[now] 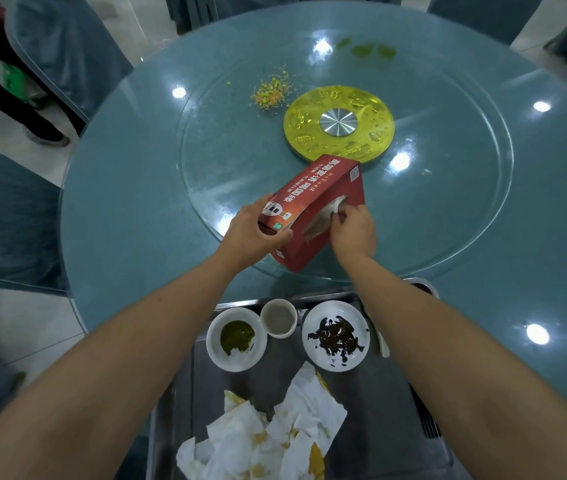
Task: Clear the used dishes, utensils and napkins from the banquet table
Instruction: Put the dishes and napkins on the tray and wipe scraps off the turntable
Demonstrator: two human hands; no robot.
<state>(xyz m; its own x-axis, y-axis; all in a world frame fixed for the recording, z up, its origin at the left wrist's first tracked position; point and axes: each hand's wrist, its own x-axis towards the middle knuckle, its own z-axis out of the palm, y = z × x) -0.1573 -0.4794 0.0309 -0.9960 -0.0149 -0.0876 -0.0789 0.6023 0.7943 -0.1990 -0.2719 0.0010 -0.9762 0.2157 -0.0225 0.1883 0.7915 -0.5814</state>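
Nearest the camera, a metal tray holds crumpled stained napkins, a bowl with green residue, a small cup and a plate smeared with dark sauce. Beyond it, over the near edge of the glass turntable, the left hand grips the near end of a tilted red tissue box. The right hand pinches a tissue at the box opening. Farther off lie a yellow hub disc and, to its left, scattered food scraps.
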